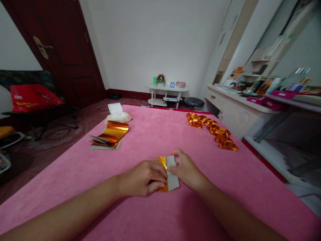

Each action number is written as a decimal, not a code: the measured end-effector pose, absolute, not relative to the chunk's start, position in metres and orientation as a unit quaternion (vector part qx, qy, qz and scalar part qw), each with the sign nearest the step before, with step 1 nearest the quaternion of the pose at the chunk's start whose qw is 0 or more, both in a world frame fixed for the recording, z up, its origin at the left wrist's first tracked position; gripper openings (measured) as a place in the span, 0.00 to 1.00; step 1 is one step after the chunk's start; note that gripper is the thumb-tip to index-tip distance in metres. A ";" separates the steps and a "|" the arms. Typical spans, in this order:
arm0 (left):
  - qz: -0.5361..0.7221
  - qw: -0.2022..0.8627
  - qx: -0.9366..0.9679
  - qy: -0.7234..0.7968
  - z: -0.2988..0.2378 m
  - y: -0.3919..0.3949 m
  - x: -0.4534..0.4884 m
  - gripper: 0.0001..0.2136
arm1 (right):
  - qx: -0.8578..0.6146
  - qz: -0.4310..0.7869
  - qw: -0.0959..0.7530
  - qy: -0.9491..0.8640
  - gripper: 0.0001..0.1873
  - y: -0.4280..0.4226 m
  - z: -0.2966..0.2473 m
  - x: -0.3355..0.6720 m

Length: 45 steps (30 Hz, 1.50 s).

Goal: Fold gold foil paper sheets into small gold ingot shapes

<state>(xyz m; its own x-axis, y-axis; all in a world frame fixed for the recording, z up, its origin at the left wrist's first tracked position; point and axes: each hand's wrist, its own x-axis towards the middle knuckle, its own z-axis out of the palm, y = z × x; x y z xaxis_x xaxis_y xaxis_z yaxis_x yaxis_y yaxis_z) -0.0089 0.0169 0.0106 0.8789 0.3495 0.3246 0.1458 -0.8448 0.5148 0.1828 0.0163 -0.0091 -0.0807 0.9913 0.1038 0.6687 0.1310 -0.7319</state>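
Note:
A partly folded sheet of gold foil paper (163,162) lies on the pink cloth in front of me, its grey backing (173,177) turned up on the right side. My left hand (146,177) presses on the gold part with curled fingers, thumb and fingertips close together. On the other side, my right hand (187,169) pinches the grey flap near its upper right edge between thumb and fingers. Farther off to the left lies a stack of gold foil sheets (114,131), the top ones curling up. Several folded gold foil pieces (217,130) sit in a row at the right.
The pink cloth (150,214) covers the table. An open white wipes packet (119,116) lies behind the foil stack. Beyond are a white side table (167,88) and a dark round stool (194,101). A cluttered dresser (230,103) stands right; a red bag (35,97) sits left.

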 end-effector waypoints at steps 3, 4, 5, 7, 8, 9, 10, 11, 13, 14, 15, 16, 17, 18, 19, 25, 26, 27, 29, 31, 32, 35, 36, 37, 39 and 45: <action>0.215 0.253 0.931 0.150 0.006 0.005 -0.010 0.09 | -0.641 0.192 0.269 -0.693 0.24 -0.011 -0.004 0.190; 0.216 0.255 0.929 0.158 0.004 0.003 -0.011 0.10 | -0.636 0.130 0.279 -0.708 0.25 -0.018 -0.002 0.190; 0.215 0.255 0.928 0.165 0.003 0.001 -0.011 0.10 | -0.618 0.070 0.287 -0.729 0.24 -0.023 0.000 0.190; 0.213 0.251 0.927 0.181 0.000 0.000 -0.012 0.10 | -0.559 -0.011 0.267 -0.785 0.20 -0.030 0.001 0.188; 0.213 0.246 0.926 0.192 -0.001 -0.001 -0.012 0.11 | -0.532 -0.029 0.242 -0.811 0.19 -0.032 0.000 0.187; 0.213 0.240 0.925 0.203 -0.001 -0.001 -0.013 0.11 | -0.511 -0.037 0.212 -0.832 0.18 -0.033 -0.001 0.186; 0.213 0.232 0.924 0.215 -0.002 0.000 -0.013 0.11 | -0.500 -0.039 0.184 -0.845 0.18 -0.033 -0.003 0.185; 0.213 0.224 0.924 0.225 -0.003 0.000 -0.014 0.11 | -0.497 -0.041 0.160 -0.852 0.18 -0.033 -0.005 0.184; 0.212 0.208 0.924 0.239 -0.003 0.000 -0.015 0.11 | -0.505 -0.048 0.125 -0.853 0.20 -0.031 -0.008 0.183; 0.210 0.200 0.925 0.244 -0.003 0.000 -0.015 0.11 | -0.511 -0.053 0.111 -0.851 0.21 -0.029 -0.009 0.182; 0.208 0.194 0.926 0.247 -0.003 0.000 -0.016 0.11 | -0.515 -0.058 0.098 -0.850 0.22 -0.027 -0.009 0.182; 0.208 0.188 0.927 0.249 -0.003 0.000 -0.016 0.11 | -0.520 -0.060 0.086 -0.848 0.22 -0.026 -0.008 0.181; 0.207 0.183 0.928 0.250 -0.002 0.000 -0.016 0.12 | -0.524 -0.061 0.076 -0.846 0.22 -0.024 -0.007 0.180; 0.209 0.177 0.928 0.251 -0.001 0.000 -0.015 0.12 | -0.528 -0.060 0.070 -0.844 0.21 -0.022 -0.006 0.179; 0.211 0.172 0.928 0.253 0.000 0.000 -0.015 0.13 | -0.533 -0.059 0.068 -0.842 0.21 -0.021 -0.005 0.178; 0.206 0.145 0.925 0.285 0.002 -0.001 -0.015 0.20 | -0.560 -0.029 0.094 -0.822 0.20 -0.013 -0.004 0.175; 0.201 0.141 0.925 0.292 0.002 -0.001 -0.015 0.20 | -0.567 -0.014 0.101 -0.817 0.21 -0.012 -0.004 0.176; 0.193 0.138 0.925 0.298 0.001 -0.001 -0.016 0.20 | -0.573 0.003 0.113 -0.812 0.21 -0.012 -0.004 0.178; 0.183 0.132 0.925 0.304 0.001 -0.002 -0.016 0.20 | -0.578 0.045 0.156 -0.800 0.22 -0.011 -0.003 0.183; 0.182 0.123 0.927 0.303 0.002 -0.002 -0.016 0.20 | -0.570 0.087 0.211 -0.789 0.20 -0.011 -0.003 0.187; 0.184 0.119 0.929 0.300 0.002 -0.003 -0.016 0.20 | -0.565 0.103 0.234 -0.785 0.19 -0.012 -0.003 0.188; 0.188 0.102 0.932 0.292 0.003 -0.004 -0.015 0.19 | -0.559 0.123 0.260 -0.778 0.18 -0.014 -0.003 0.189; 0.187 0.095 0.933 0.292 0.003 -0.005 -0.015 0.19 | -0.560 0.122 0.260 -0.777 0.19 -0.015 -0.003 0.188; 0.186 0.088 0.934 0.292 0.003 -0.006 -0.014 0.19 | -0.560 0.120 0.261 -0.777 0.21 -0.016 -0.003 0.188; 0.181 0.074 0.935 0.295 0.004 -0.008 -0.013 0.18 | -0.559 0.117 0.262 -0.778 0.22 -0.018 -0.002 0.186; 0.175 0.059 0.936 0.298 0.003 -0.009 -0.013 0.17 | -0.550 0.136 0.254 -0.784 0.14 -0.024 0.001 0.186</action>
